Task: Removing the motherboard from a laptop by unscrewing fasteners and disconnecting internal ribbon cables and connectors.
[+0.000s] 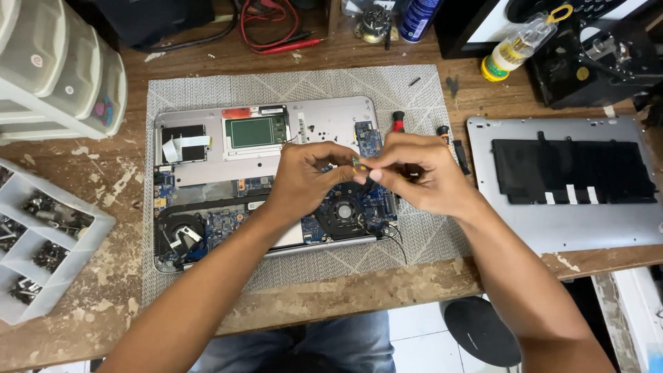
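Green-tipped small part (356, 163), perhaps a connector, pinched by left hand (307, 176) and right hand (414, 173).

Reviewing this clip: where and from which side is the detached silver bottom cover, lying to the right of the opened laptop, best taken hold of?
Probably by the silver bottom cover's near long edge, coming from the person's side. It lies flat, inner face up, and that edge overhangs the wooden table's rim, so fingers can slip beneath. Its far edge is crowded by black equipment.
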